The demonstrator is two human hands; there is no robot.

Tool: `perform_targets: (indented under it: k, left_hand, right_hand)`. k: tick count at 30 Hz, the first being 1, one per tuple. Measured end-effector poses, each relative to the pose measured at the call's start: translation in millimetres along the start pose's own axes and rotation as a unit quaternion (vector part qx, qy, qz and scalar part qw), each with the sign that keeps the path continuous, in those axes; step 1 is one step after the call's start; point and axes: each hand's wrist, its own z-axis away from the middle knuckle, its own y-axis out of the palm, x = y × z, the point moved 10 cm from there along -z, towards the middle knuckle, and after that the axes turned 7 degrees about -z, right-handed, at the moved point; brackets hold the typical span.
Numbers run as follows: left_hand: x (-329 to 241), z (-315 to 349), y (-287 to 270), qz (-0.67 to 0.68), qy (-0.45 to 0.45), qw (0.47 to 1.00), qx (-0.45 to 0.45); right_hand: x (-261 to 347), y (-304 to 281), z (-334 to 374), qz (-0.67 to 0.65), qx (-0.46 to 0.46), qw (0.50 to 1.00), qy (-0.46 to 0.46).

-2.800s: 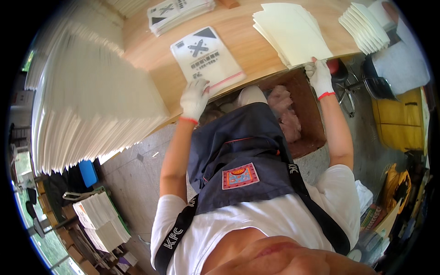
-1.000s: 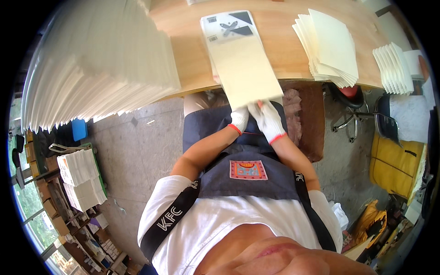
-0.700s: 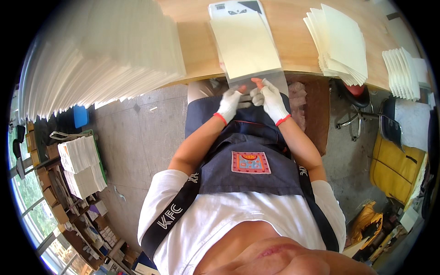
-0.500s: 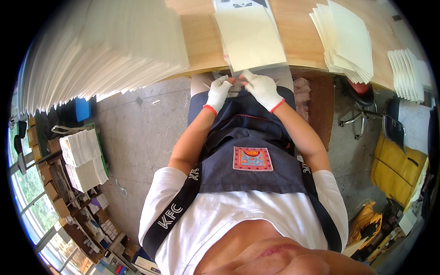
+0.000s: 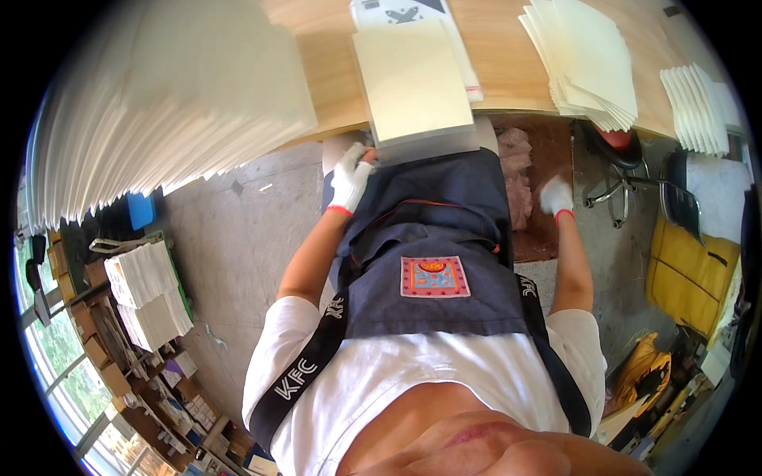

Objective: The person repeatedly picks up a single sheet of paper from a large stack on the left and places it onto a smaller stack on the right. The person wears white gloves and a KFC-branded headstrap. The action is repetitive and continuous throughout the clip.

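A cream sheet [image 5: 413, 79] lies in a clear plastic sleeve [image 5: 432, 147] on the wooden table [image 5: 500, 55], its near end hanging over the table's edge. A black-and-white printed sheet [image 5: 397, 12] shows from under its far end. My left hand [image 5: 349, 176], in a white glove, pinches the sleeve's near left corner. My right hand [image 5: 556, 197], also gloved, hangs blurred off to the right, below the table edge, beside a brown box [image 5: 548, 230] with pinkish stuff in it. Nothing shows in that hand.
A tall fanned stack of cream sheets [image 5: 175, 103] fills the table's left side. Two smaller stacks [image 5: 587, 63] [image 5: 702, 107] lie at the right. An office chair [image 5: 635, 182] and a yellow case [image 5: 690, 278] stand to my right. More paper piles [image 5: 147, 293] sit on the floor at left.
Both hands were together at the sleeve's near edge half a second ago. My right hand has let go and swung down to the right; the left has stayed at the corner.
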Motion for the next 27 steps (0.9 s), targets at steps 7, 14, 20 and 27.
perform_targets:
  k: [7, 14, 20, 27]
  left_hand:
    - [-125, 23, -1, -0.323, 0.444, 0.810, -0.206]
    - [-100, 4, -5, -0.277, 0.394, 0.865, -0.142]
    - [14, -23, 15, 0.235, -0.070, 0.956, -0.159]
    - [-73, -20, -15, 0.225, -0.085, 0.970, -0.033]
  right_hand:
    - [228, -35, 68, 0.053, -0.227, 0.880, -0.413]
    - [298, -13, 57, -0.017, -0.181, 0.843, -0.507]
    - [223, 31, -17, -0.337, -0.171, 0.911, -0.163]
    - [243, 51, 1, -0.605, 0.090, 0.787, -0.077]
